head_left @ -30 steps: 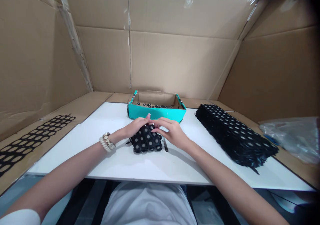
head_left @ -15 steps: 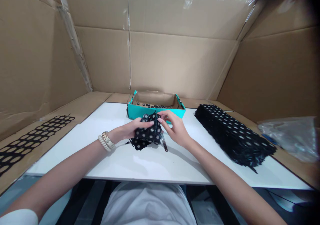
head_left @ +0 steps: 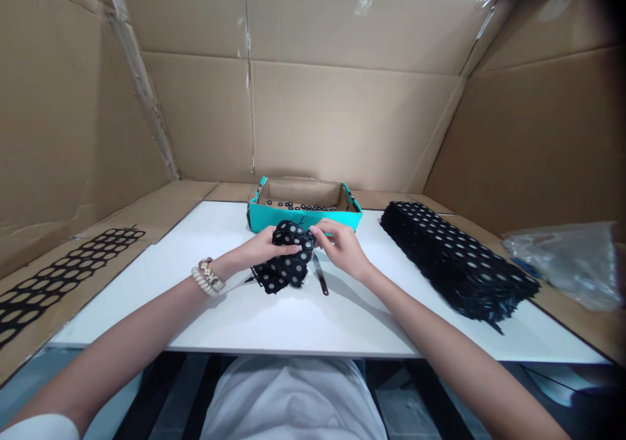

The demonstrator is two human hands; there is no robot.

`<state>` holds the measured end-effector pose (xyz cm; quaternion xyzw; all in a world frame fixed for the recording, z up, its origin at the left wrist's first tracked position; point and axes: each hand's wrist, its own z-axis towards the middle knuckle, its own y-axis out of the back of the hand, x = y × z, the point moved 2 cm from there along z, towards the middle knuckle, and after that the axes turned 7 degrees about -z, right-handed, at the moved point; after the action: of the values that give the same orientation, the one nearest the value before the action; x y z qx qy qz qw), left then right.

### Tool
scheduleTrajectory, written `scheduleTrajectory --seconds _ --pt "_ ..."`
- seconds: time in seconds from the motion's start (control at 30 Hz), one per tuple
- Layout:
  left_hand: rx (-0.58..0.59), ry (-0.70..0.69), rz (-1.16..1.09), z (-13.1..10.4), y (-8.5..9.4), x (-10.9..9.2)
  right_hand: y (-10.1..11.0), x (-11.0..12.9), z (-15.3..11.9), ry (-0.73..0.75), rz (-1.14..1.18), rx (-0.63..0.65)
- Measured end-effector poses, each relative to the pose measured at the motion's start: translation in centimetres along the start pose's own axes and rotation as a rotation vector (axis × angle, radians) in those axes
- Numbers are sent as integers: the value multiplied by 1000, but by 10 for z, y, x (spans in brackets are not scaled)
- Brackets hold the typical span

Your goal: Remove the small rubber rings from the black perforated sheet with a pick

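Note:
My left hand grips a bent black sheet with rows of round pale spots, the thumb lying across its front. Against the sheet's upper right edge, my right hand pinches with thumb and forefinger. Whether a small piece is between those fingertips is too small to tell. A thin metal tool, perhaps tweezers, lies on the table just right of the sheet, its far end near the right hand. Behind both hands stands a teal-sided cardboard box with several small black rings inside.
A thick stack of black spotted sheets lies on the white table at the right. Beyond it is a clear plastic bag. On cardboard at the left lies a black sheet with open round holes. Cardboard walls surround the table.
The sheet has turned and unfolded in my left hand, so more of it hangs down to the lower left. My right fingertips remain at its right edge, slightly lower.

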<state>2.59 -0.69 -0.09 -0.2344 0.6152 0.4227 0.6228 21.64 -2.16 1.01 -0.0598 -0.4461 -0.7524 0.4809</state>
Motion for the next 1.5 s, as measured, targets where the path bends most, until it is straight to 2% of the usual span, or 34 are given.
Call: scheduleTrajectory --seconds 0.13,0.27,0.4,0.5,0.57,0.63,0.7,0.77,0.83,0.9,1.0,1.1,1.2,1.33,1.5 --pt "-13 -13 -1 0 0 -5 5 -13 7 -168 193 -139" --pt "-34 2 -68 0 -2 -11 4 -15 9 -230 297 -248" --pt "-44 -38 -134 0 0 -13 -2 -10 19 -253 363 -343" --pt "-22 6 -108 -1 3 -11 13 -18 44 -253 404 -473" --pt "-45 30 -91 -3 6 -12 31 -29 64 -188 236 -533" --pt "-100 5 -151 -4 7 -14 47 -39 83 -127 -33 -461" --pt "-147 -10 -250 -4 8 -16 53 -45 95 -103 -231 -263" --pt "-209 -2 -329 -4 8 -17 50 -41 99 -32 -354 -118" --pt "-287 -3 -369 -3 9 -17 43 -23 97 123 -377 -84" --pt "-334 -22 -386 -3 9 -17 36 4 91 314 -300 -60" --pt "-377 -51 -387 -3 10 -16 29 40 81 460 -251 -18" --pt "-393 -106 -373 -3 11 -15 24 53 79 563 -309 169" --pt "-385 -148 -322 -1 14 -12 22 44 83 594 -266 286" --pt "-356 -189 -203 2 15 -9 25 34 88 573 -125 316" --pt "-315 -238 -30 1 14 -10 28 40 85 548 -185 342"
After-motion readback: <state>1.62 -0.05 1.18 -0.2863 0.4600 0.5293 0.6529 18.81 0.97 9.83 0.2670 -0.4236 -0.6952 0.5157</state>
